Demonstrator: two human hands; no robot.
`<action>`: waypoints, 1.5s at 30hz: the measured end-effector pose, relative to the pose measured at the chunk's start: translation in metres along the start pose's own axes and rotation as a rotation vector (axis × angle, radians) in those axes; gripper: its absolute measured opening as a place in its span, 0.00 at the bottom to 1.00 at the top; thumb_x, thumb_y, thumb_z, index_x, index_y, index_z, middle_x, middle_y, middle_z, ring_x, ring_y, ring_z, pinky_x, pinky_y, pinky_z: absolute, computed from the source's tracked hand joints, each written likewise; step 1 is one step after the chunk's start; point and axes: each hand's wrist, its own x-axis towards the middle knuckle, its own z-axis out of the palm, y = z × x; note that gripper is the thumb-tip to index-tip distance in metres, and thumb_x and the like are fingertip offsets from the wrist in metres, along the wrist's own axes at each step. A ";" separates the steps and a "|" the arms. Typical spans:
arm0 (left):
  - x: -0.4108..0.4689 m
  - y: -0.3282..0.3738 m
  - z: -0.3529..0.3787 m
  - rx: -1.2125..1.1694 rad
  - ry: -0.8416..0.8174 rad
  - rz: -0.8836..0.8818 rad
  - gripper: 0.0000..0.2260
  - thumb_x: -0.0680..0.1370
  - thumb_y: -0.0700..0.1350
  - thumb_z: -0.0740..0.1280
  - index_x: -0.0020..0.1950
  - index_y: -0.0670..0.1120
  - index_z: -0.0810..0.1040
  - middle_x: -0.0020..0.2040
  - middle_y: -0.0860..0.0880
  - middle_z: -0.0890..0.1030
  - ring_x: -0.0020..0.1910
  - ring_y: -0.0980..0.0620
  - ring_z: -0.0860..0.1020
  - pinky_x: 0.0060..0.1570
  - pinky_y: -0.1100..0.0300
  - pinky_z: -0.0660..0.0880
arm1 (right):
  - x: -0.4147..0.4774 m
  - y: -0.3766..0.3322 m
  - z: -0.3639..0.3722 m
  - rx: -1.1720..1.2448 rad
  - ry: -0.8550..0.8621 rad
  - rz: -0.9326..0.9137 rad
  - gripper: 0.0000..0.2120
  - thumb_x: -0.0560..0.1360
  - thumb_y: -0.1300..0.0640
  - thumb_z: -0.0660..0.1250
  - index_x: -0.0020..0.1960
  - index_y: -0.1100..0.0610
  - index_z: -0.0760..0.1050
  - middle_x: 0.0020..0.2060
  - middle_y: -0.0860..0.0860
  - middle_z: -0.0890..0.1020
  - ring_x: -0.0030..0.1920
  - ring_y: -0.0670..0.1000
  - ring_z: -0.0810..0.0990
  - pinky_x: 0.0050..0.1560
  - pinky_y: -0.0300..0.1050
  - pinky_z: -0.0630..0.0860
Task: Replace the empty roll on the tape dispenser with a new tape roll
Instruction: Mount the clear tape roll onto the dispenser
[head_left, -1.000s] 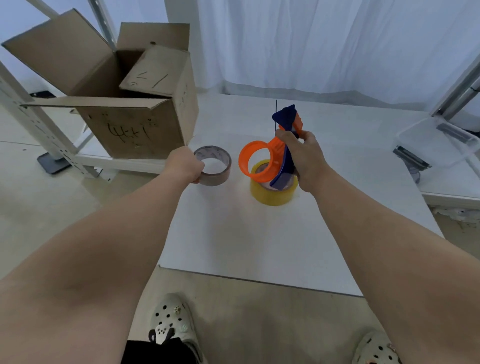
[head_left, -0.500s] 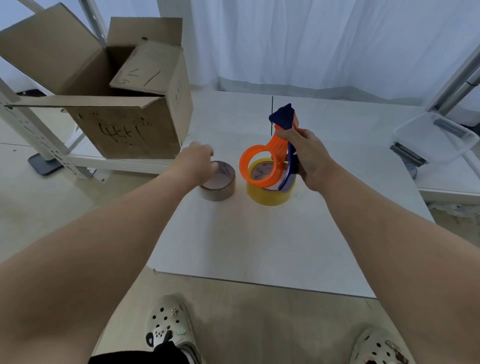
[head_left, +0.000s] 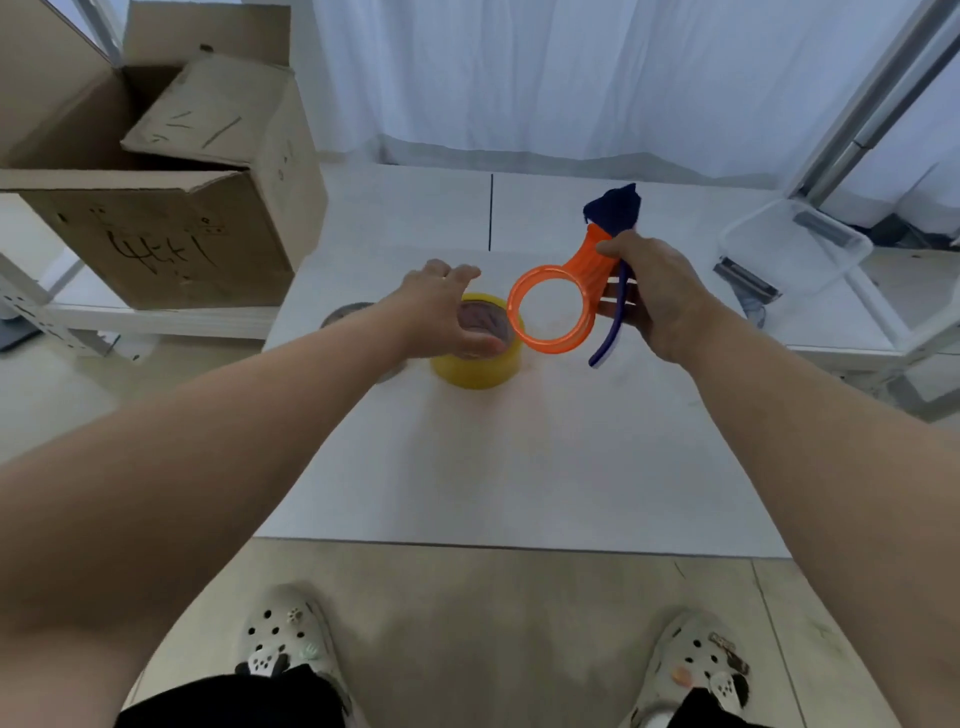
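My right hand (head_left: 655, 296) grips the orange and blue tape dispenser (head_left: 571, 296) by its handle and holds it above the white table (head_left: 519, 457); its orange ring is bare. A full yellow tape roll (head_left: 475, 366) lies flat on the table just left of the ring. Over that roll hovers my left hand (head_left: 441, 312), fingers spread, thumb at the roll's near rim; I cannot tell whether it touches. The empty brown cardboard core (head_left: 345, 314) lies on the table behind my left forearm, mostly hidden.
An open cardboard box (head_left: 156, 208) stands on a low shelf at the back left. A clear plastic container (head_left: 795, 249) sits at the right on another white surface. My two feet in white clogs stand on the floor before the table's front edge.
My left hand let go of the empty core and moved right, over the yellow roll. My right hand carried the dispenser right, off from above the yellow roll.
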 end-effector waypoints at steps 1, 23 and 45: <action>0.003 0.001 0.003 0.025 -0.042 -0.023 0.47 0.66 0.64 0.72 0.77 0.52 0.52 0.76 0.43 0.56 0.74 0.41 0.56 0.69 0.46 0.60 | 0.000 0.004 -0.003 0.023 0.023 0.007 0.05 0.73 0.57 0.65 0.47 0.55 0.70 0.39 0.52 0.76 0.45 0.55 0.76 0.57 0.54 0.77; 0.014 0.002 0.019 -0.055 -0.165 -0.100 0.53 0.64 0.68 0.70 0.78 0.49 0.45 0.77 0.45 0.56 0.75 0.43 0.55 0.72 0.47 0.59 | 0.006 0.020 -0.002 0.341 0.049 0.002 0.27 0.72 0.65 0.67 0.67 0.59 0.60 0.52 0.57 0.74 0.46 0.55 0.77 0.43 0.45 0.79; 0.010 0.021 -0.003 -0.792 0.134 0.045 0.11 0.79 0.45 0.62 0.61 0.50 0.76 0.52 0.39 0.79 0.45 0.48 0.77 0.51 0.56 0.77 | -0.006 0.011 0.011 0.102 -0.013 0.151 0.13 0.74 0.53 0.69 0.54 0.57 0.72 0.38 0.54 0.79 0.29 0.47 0.69 0.34 0.39 0.72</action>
